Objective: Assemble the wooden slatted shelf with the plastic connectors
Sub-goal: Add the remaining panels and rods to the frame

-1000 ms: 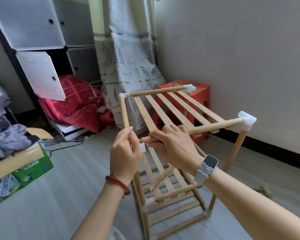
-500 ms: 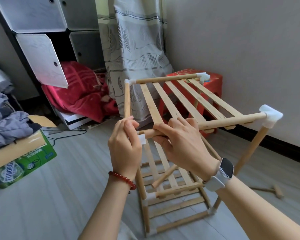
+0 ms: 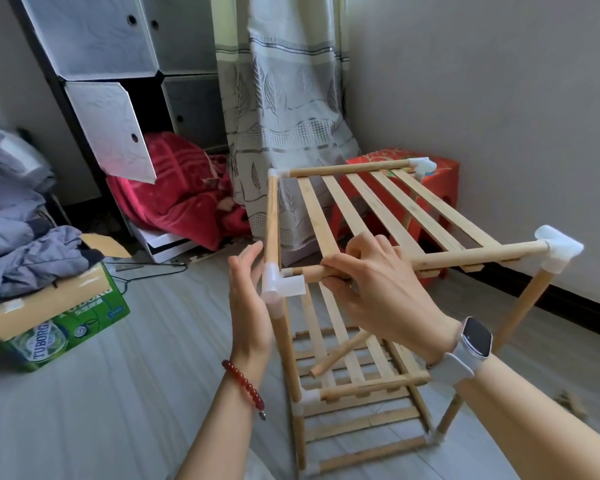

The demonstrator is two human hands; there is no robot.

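Note:
A wooden slatted shelf [image 3: 378,209] stands on the floor with its top tier at hand height and lower tiers beneath. At its near left corner sits a white plastic connector [image 3: 282,284]. My right hand [image 3: 378,289] grips the near front rod [image 3: 465,258] close to that connector; the rod's end sits at the connector's side socket. My left hand [image 3: 248,292] is flat, fingers straight, palm against the connector's left side. Another white connector [image 3: 558,252] caps the near right corner, and one [image 3: 421,166] caps the far right. A loose wooden rod [image 3: 340,351] lies slanted on a lower tier.
A red plastic stool [image 3: 444,174] stands behind the shelf by the wall. A curtain [image 3: 278,116] hangs beyond. On the left are a green cardboard box [image 3: 66,327] with grey clothes, a cube cabinet [image 3: 118,64] and a red blanket [image 3: 177,185]. A small wooden piece [image 3: 568,403] lies at right.
My left hand has let go of the corner connector and opened flat beside it. The connector is now uncovered. My view moved closer and lower over the shelf.

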